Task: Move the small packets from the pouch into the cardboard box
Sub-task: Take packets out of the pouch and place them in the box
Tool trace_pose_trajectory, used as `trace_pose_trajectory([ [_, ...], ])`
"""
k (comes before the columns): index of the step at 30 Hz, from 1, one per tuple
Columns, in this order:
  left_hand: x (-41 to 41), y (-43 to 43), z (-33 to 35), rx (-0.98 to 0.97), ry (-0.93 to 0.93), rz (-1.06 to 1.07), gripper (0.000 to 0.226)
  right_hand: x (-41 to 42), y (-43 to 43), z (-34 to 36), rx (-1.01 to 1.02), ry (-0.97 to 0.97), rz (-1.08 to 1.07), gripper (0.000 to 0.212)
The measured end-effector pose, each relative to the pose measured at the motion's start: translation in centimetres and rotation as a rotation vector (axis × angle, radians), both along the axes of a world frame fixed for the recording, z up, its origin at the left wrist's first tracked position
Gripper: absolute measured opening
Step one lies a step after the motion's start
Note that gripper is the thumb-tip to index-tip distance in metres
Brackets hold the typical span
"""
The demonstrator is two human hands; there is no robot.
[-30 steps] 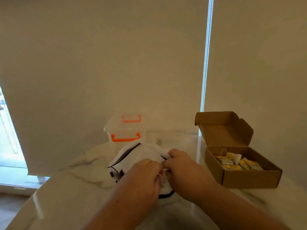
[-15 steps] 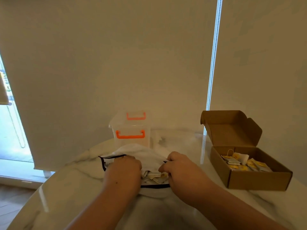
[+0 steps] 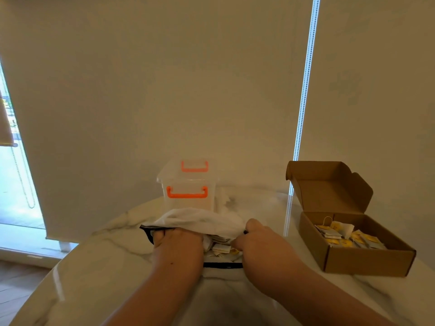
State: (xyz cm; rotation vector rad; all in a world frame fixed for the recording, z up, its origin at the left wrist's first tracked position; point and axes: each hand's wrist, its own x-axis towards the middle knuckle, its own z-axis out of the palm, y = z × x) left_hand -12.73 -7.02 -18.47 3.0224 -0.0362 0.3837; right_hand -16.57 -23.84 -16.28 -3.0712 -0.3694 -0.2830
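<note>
pouch now open, clear tub behind

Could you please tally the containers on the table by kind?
white pouch: 1
cardboard box: 1
clear plastic tub with orange clips: 1
Total: 3

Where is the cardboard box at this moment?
In the head view the cardboard box stands open on the right side of the table, to the right of the pouch and the right hand, touching neither.
</note>
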Motion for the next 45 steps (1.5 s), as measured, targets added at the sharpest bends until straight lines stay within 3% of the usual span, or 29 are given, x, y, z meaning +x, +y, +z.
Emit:
trace_pose_trajectory([
  [5,-0.5,0.3,0.9,-0.029,-0.117,-0.176,0.026,0.3,-1.0,-0.2,0.193,-0.041,-0.003,0.043],
  [9,-1.6,1.0,1.7,-0.411,-0.188,-0.353,0.015,0.1,-1.7,0.5,0.500,0.018,0.064,0.044],
  [13,-2.4,0.7,2.2,-0.621,-0.202,-0.460,0.016,-0.2,-1.1,1.1,0.693,0.025,0.122,0.039],
  [16,-2.9,0.5,2.5,-0.726,-0.182,-0.501,0.018,-0.7,-0.3,1.8,0.766,0.021,0.168,0.023],
  [21,-3.4,0.4,2.6,-0.894,-0.127,-0.524,0.020,-1.6,0.0,2.7,0.856,-0.036,0.262,0.054],
  [24,-3.5,0.3,2.4,-0.959,-0.068,-0.524,0.020,-1.4,0.0,2.5,0.837,-0.045,0.260,0.044],
  [27,-3.4,0.2,2.0,-0.988,-0.069,-0.503,0.019,-1.0,-0.3,2.1,0.813,-0.022,0.216,0.015],
  [32,-3.0,0.5,2.2,-1.063,-0.123,-0.406,0.029,-0.6,-1.1,2.5,0.922,-0.045,0.154,0.017],
  [35,-2.7,0.6,1.8,-0.963,-0.069,-0.381,0.029,-0.7,-1.6,3.5,1.022,-0.020,0.125,0.012],
  [41,-2.7,0.3,1.5,-0.846,-0.022,-0.422,0.034,-1.5,-3.9,7.5,1.375,-0.011,0.192,0.026],
  [45,-2.5,0.3,1.3,-0.869,-0.024,-0.420,0.030,-1.8,-7.0,10.3,1.587,-0.083,0.175,0.021],
])
